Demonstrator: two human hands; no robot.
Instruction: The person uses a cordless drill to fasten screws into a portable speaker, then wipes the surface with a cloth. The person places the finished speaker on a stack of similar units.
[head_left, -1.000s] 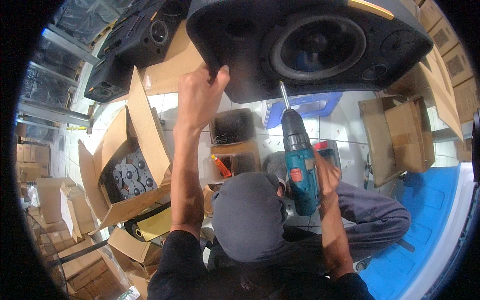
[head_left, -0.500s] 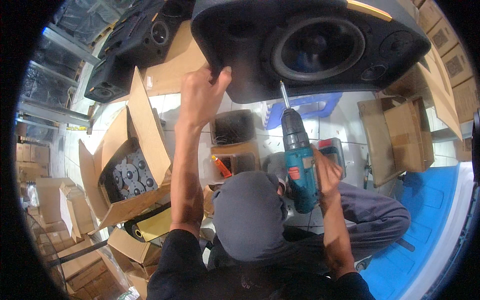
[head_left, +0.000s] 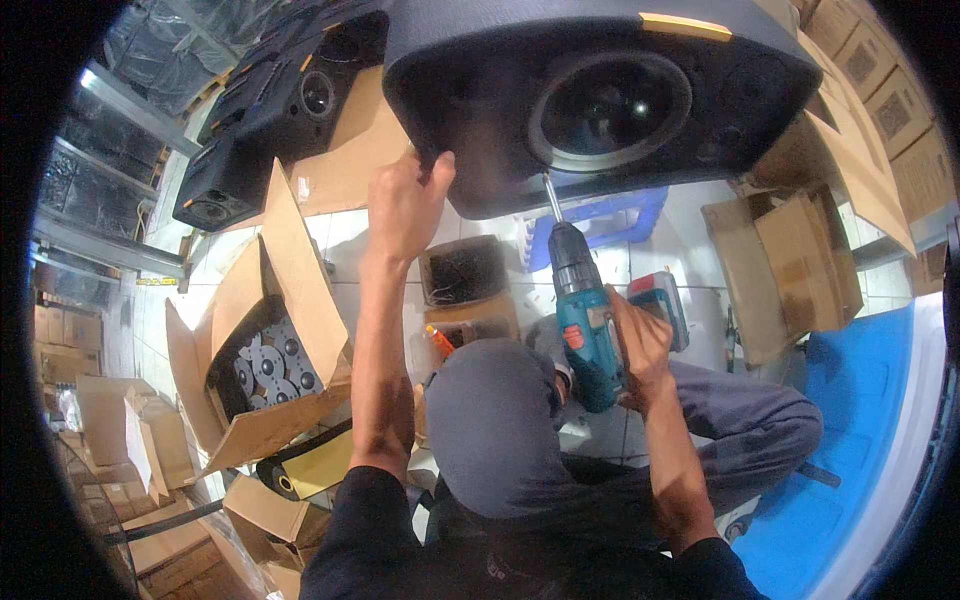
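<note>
Head view: your right hand (head_left: 640, 345), right of centre, is closed around the grip of a teal drill (head_left: 585, 325), fingers wrapped tight. The drill points up and slightly left, and its bit meets the lower edge of the speaker (head_left: 600, 100) just under the round driver. Your left hand (head_left: 408, 205), upper centre-left, curls over the speaker's lower left edge, thumb and fingers gripping the rim. The speaker is a dark cabinet that fills the top centre of the frame. Below the drill sits a small box (head_left: 465, 270) of dark parts, with a blue stool (head_left: 600, 215) just right of it. At left, an open carton (head_left: 270, 340) holds round grey discs. More speakers (head_left: 270, 120) lie in the upper left, and flat cartons (head_left: 790, 260) stand at right.
</note>
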